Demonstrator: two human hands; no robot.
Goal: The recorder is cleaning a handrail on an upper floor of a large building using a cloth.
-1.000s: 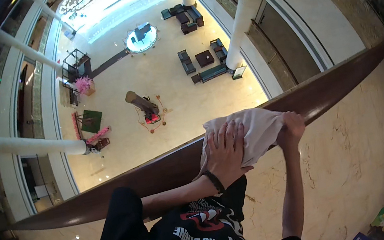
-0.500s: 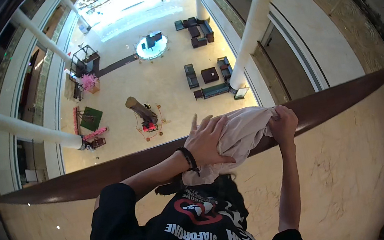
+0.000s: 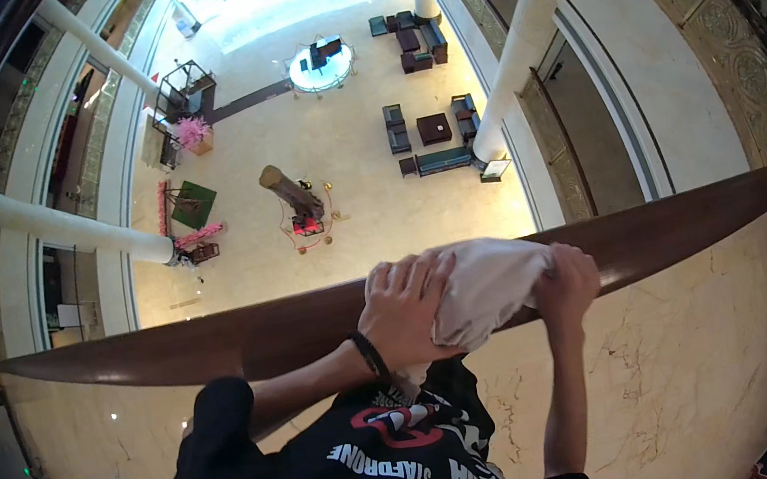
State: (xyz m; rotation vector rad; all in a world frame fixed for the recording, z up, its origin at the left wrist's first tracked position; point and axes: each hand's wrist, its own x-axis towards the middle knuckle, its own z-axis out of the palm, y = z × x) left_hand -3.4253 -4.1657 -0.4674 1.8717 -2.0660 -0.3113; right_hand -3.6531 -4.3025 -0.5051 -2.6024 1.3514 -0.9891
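A pale pinkish-white cloth (image 3: 487,285) lies bunched over the dark brown wooden handrail (image 3: 305,317) in front of me. My left hand (image 3: 405,309), with a dark bead bracelet at the wrist, curls over the cloth's left side, fingers close together and pressed on it. At the other end, my right hand (image 3: 567,284) is closed in a fist round the cloth's right edge. Some of the cloth hangs below my left palm, on the near side of the rail, and is partly hidden by my hand.
Beyond the handrail is a drop to a lobby floor far below, with a standing tree trunk (image 3: 291,194), sofas (image 3: 432,162) and a round lit platform (image 3: 320,65). White columns (image 3: 67,226) rise at both sides. A cream marble surface (image 3: 645,348) lies on my side.
My left hand's fingers have gone from spread to drawn together over the cloth. The cloth is now gathered into a more compact, rounded bunch. The right hand keeps its grip.
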